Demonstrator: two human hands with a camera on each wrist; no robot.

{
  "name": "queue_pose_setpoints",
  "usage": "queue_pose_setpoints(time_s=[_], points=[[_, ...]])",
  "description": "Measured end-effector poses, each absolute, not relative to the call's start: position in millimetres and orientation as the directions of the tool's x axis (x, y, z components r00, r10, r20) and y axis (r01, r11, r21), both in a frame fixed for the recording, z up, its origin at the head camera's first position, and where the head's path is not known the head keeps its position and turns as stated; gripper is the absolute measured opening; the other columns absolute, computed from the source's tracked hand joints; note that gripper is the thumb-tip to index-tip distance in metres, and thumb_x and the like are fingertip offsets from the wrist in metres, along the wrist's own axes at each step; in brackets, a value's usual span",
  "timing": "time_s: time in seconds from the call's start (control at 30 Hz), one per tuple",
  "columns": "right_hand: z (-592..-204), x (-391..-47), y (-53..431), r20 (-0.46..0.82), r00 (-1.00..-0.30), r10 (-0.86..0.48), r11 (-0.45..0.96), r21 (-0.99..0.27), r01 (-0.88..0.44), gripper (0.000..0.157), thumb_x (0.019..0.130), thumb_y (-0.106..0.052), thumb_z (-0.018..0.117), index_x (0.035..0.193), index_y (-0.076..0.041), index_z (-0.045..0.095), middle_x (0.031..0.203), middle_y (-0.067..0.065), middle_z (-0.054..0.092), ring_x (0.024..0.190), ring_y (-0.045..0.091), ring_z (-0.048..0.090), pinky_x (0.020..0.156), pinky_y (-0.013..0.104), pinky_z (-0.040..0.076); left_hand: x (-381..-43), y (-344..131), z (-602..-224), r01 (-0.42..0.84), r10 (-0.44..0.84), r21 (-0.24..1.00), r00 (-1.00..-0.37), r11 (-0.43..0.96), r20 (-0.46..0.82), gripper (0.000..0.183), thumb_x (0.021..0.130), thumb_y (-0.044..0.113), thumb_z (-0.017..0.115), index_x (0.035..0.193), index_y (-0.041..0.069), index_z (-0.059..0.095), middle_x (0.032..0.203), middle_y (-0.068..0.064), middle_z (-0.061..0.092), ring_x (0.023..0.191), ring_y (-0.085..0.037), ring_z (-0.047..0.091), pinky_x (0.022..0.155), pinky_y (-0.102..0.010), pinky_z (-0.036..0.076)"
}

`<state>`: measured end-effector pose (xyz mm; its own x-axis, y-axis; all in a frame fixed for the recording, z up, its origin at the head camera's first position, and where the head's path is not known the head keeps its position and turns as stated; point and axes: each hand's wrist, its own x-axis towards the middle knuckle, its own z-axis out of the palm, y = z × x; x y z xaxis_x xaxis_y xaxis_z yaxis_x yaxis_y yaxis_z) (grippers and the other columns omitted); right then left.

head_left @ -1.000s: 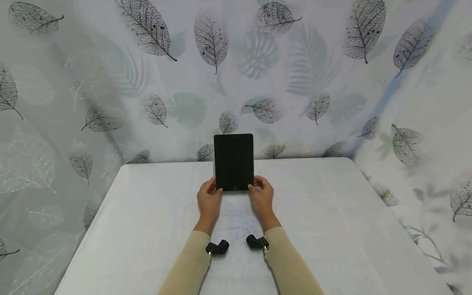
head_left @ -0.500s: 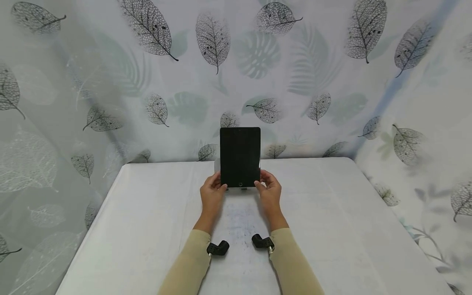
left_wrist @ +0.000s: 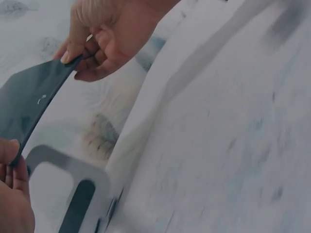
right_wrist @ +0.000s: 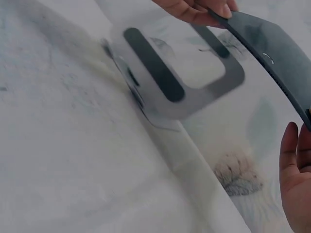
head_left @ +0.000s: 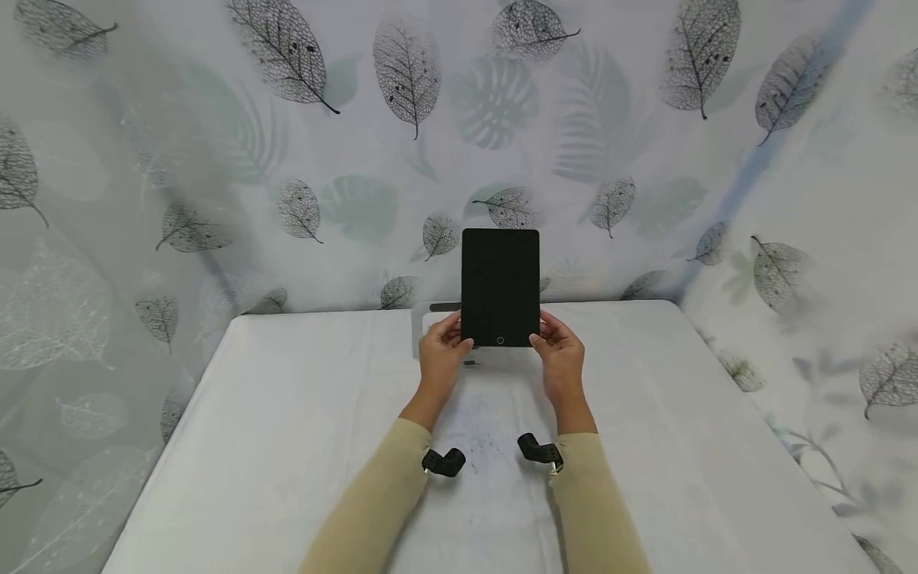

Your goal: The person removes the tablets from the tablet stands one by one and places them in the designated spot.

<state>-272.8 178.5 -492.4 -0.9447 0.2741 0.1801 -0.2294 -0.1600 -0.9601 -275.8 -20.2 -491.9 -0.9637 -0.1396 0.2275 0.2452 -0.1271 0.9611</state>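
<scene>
Clear above the table (head_left: 323, 422), hands (head_left: 440, 359) (head_left: 563, 363) grip the tablet's (head_left: 500, 287) edges.

The black tablet (head_left: 500, 279), screen dark, is held up portrait-wise; its round button (head_left: 500, 340) is lowermost.

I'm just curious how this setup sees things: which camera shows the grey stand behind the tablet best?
The right wrist view: most of the grey stand appears, with its opening and two dark strips. The head view leaves mainly its left side peeking past the tablet; the left wrist view cuts it off at the bottom.
</scene>
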Motion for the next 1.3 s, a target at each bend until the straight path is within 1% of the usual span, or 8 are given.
queue_pose_setpoints(time_s=[0.2, 0.43, 0.57, 0.7, 0.77, 0.87, 1.03, 1.3], points=[[-492.2, -270.6, 204.6, 0.11, -0.949, 0.296, -0.254, -0.949, -0.189, 0.05, 0.09, 0.019, 0.061, 0.138, 0.005, 0.059, 0.099, -0.002, 0.063, 0.093, 0.01, 0.06, 0.082, 0.013, 0.056, -275.5, 8.7, -495.6, 0.195, -0.118, 0.967, -0.977, -0.164, 0.177, 0.054, 0.084, -0.016, 0.071, 0.136, -0.002, 0.064, 0.118, -0.021, 0.064, 0.102, -0.017, 0.064, 0.086, -0.016, 0.057], [-496.8, -260.4, 229.0, -0.034, -0.951, 0.306, -0.3, -0.952, -0.062, 0.051, 0.094, 0.016, 0.058, 0.144, 0.004, 0.054, 0.103, -0.002, 0.059, 0.1, 0.009, 0.057, 0.087, 0.013, 0.055, -268.6, 31.2, -506.0, 0.153, -0.074, 0.972, -0.987, -0.176, 0.142, 0.056, 0.082, -0.017, 0.071, 0.136, -0.009, 0.059, 0.121, -0.026, 0.064, 0.107, -0.029, 0.067, 0.088, -0.021, 0.059], [-498.6, -256.7, 237.5, -0.093, -0.95, 0.298, -0.301, -0.954, -0.001, 0.054, 0.095, 0.014, 0.059, 0.147, 0.005, 0.05, 0.104, -0.003, 0.057, 0.103, 0.009, 0.054, 0.089, 0.013, 0.054, -264.6, 40.1, -512.2, 0.091, -0.087, 0.978, -0.993, -0.186, 0.076, 0.053, 0.082, -0.017, 0.07, 0.134, -0.008, 0.062, 0.121, -0.027, 0.066, 0.111, -0.037, 0.067, 0.085, -0.018, 0.058], [-502.9, -255.0, 245.4, -0.14, -0.946, 0.294, -0.269, -0.961, 0.059, 0.054, 0.095, 0.013, 0.059, 0.148, 0.004, 0.049, 0.106, -0.003, 0.054, 0.104, 0.008, 0.052, 0.09, 0.012, 0.053, -260.2, 49.9, -519.8, -0.013, -0.1, 0.966, -0.994, -0.259, -0.04, 0.051, 0.083, -0.017, 0.066, 0.133, -0.008, 0.063, 0.124, -0.029, 0.064, 0.118, -0.04, 0.064, 0.085, -0.018, 0.056], [-505.8, -254.4, 249.3, -0.161, -0.944, 0.289, -0.244, -0.966, 0.09, 0.054, 0.095, 0.012, 0.06, 0.148, 0.004, 0.049, 0.106, -0.004, 0.054, 0.103, 0.006, 0.052, 0.088, 0.011, 0.053, -258.0, 54.4, -523.5, -0.052, -0.107, 0.953, -0.99, -0.299, -0.088, 0.051, 0.083, -0.018, 0.066, 0.132, -0.008, 0.063, 0.124, -0.028, 0.065, 0.118, -0.038, 0.064, 0.085, -0.018, 0.056], [-510.7, -254.0, 254.1, -0.193, -0.937, 0.291, -0.205, -0.969, 0.136, 0.054, 0.094, 0.012, 0.062, 0.146, 0.006, 0.051, 0.1, -0.006, 0.057, 0.098, 0.003, 0.054, 0.082, 0.01, 0.054, -255.8, 58.6, -529.4, -0.093, -0.122, 0.937, -0.982, -0.336, -0.141, 0.05, 0.082, -0.019, 0.066, 0.131, -0.007, 0.065, 0.12, -0.024, 0.066, 0.112, -0.031, 0.067, 0.084, -0.019, 0.056], [-517.4, -255.1, 257.7, -0.207, -0.923, 0.324, -0.15, -0.975, 0.166, 0.052, 0.092, 0.01, 0.066, 0.143, 0.006, 0.055, 0.09, -0.012, 0.061, 0.087, -0.001, 0.057, 0.076, 0.01, 0.054, -254.0, 59.9, -534.7, -0.125, -0.131, 0.942, -0.976, -0.31, -0.173, 0.05, 0.082, -0.021, 0.065, 0.13, -0.005, 0.066, 0.114, -0.02, 0.069, 0.102, -0.018, 0.067, 0.085, -0.022, 0.058], [-525.3, -257.9, 256.0, -0.186, -0.888, 0.42, -0.13, -0.981, 0.144, 0.045, 0.093, 0.008, 0.066, 0.137, 0.008, 0.06, 0.091, -0.009, 0.065, 0.086, 0.0, 0.058, 0.074, 0.01, 0.052, -251.1, 61.6, -535.0, -0.158, -0.118, 0.954, -0.974, -0.255, -0.193, 0.053, 0.084, -0.018, 0.066, 0.136, -0.005, 0.062, 0.113, -0.015, 0.068, 0.106, -0.019, 0.066, 0.092, -0.027, 0.059]])
